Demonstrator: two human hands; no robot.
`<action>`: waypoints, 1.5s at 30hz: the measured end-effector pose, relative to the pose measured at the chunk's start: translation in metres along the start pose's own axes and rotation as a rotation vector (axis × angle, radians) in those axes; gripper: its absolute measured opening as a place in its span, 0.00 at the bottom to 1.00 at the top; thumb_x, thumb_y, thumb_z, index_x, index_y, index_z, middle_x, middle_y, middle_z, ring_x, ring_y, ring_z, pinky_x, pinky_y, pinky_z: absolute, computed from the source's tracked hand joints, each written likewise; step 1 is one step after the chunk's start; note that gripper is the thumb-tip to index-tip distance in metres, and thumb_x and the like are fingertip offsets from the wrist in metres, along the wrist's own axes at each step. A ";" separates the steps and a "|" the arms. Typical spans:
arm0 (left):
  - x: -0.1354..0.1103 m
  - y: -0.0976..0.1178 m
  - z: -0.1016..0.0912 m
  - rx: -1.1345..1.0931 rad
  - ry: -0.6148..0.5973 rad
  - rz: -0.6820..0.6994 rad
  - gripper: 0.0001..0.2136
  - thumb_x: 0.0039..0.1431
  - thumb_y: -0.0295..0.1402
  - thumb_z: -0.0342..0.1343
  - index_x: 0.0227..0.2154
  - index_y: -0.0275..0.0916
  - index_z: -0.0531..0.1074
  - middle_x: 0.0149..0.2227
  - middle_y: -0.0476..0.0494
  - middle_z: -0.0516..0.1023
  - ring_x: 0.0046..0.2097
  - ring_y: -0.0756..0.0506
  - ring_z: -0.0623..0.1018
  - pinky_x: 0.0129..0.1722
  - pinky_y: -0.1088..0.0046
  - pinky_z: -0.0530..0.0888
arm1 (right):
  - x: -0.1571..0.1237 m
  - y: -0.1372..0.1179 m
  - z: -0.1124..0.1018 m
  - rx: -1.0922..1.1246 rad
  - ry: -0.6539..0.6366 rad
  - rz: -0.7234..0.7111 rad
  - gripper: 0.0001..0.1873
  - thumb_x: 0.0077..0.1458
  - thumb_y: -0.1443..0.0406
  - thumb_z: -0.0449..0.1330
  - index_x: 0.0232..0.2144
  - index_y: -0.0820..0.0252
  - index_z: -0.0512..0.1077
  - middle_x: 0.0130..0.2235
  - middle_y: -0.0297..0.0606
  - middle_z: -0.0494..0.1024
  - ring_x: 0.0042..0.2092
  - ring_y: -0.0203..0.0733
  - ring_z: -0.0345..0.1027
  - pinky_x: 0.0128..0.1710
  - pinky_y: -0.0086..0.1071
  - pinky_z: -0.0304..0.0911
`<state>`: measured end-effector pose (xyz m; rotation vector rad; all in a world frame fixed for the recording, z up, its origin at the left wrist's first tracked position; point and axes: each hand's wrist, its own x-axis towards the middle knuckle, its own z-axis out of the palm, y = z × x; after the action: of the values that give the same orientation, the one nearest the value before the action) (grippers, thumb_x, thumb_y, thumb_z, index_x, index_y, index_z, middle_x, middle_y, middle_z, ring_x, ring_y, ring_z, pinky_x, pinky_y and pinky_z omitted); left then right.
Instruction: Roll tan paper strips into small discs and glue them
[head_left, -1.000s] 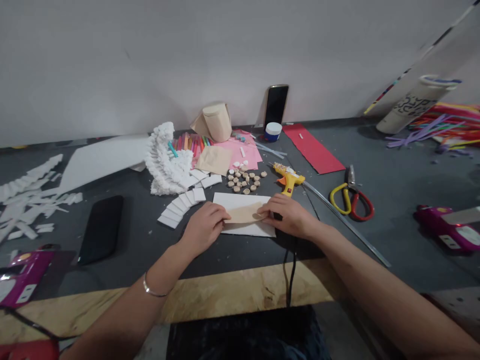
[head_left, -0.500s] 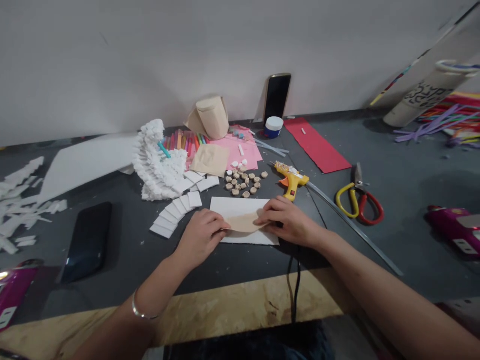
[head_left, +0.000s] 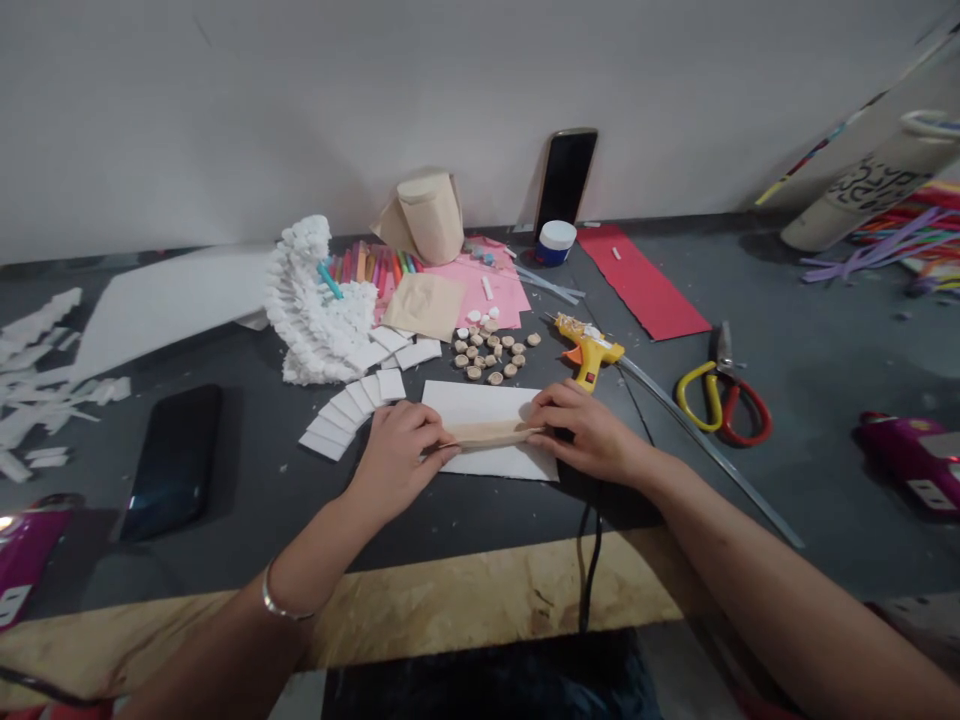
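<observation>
Between my two hands a narrow strip of tan paper (head_left: 491, 434) is stretched, curling along its length. My left hand (head_left: 401, 450) pinches its left end, and my right hand (head_left: 581, 430) pinches the right end. Beneath the strip lies a white rectangular board (head_left: 480, 400). Just beyond the board sit several small round tan pieces (head_left: 495, 355). A yellow glue gun (head_left: 589, 350) rests past my right hand with a long clear glue stick (head_left: 705, 450) behind it. Several white card squares (head_left: 349, 415) are fanned out by my left hand.
Red-and-yellow-handled scissors (head_left: 724, 395) lie to the right, near a red sheet (head_left: 645, 285). At the back are a tan paper roll (head_left: 431, 220), a blue-and-white jar (head_left: 556, 243) and a leaning phone (head_left: 568, 180). A white fluffy craft (head_left: 319, 310) and a black phone (head_left: 172, 460) lie left.
The tan strip has turned narrower in view, its near edge now curled up. My right hand's fingers have shifted to the strip's right end. The camera view has moved slightly.
</observation>
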<state>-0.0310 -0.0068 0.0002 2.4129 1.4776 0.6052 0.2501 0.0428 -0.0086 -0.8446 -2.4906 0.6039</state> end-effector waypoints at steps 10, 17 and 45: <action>0.000 0.002 -0.001 -0.063 -0.026 -0.053 0.04 0.57 0.36 0.60 0.31 0.42 0.75 0.38 0.47 0.75 0.43 0.43 0.73 0.45 0.62 0.60 | 0.001 -0.003 0.000 -0.015 0.002 0.002 0.09 0.60 0.60 0.57 0.36 0.57 0.76 0.39 0.44 0.74 0.41 0.46 0.64 0.41 0.39 0.61; 0.000 0.003 -0.003 -0.048 -0.077 -0.036 0.06 0.59 0.36 0.58 0.29 0.41 0.73 0.38 0.48 0.76 0.42 0.44 0.72 0.45 0.62 0.59 | -0.001 -0.003 -0.002 0.001 0.033 -0.018 0.10 0.60 0.59 0.57 0.34 0.58 0.75 0.39 0.44 0.73 0.41 0.45 0.64 0.41 0.39 0.61; 0.005 0.013 0.004 -0.061 -0.052 -0.260 0.12 0.57 0.34 0.57 0.21 0.37 0.66 0.34 0.48 0.71 0.42 0.45 0.70 0.45 0.63 0.60 | -0.002 -0.001 0.007 0.010 0.052 0.151 0.14 0.55 0.63 0.62 0.21 0.60 0.65 0.39 0.44 0.72 0.41 0.45 0.64 0.43 0.42 0.61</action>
<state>-0.0171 -0.0079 0.0035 2.1269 1.6872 0.5166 0.2473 0.0392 -0.0138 -1.0385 -2.3904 0.6352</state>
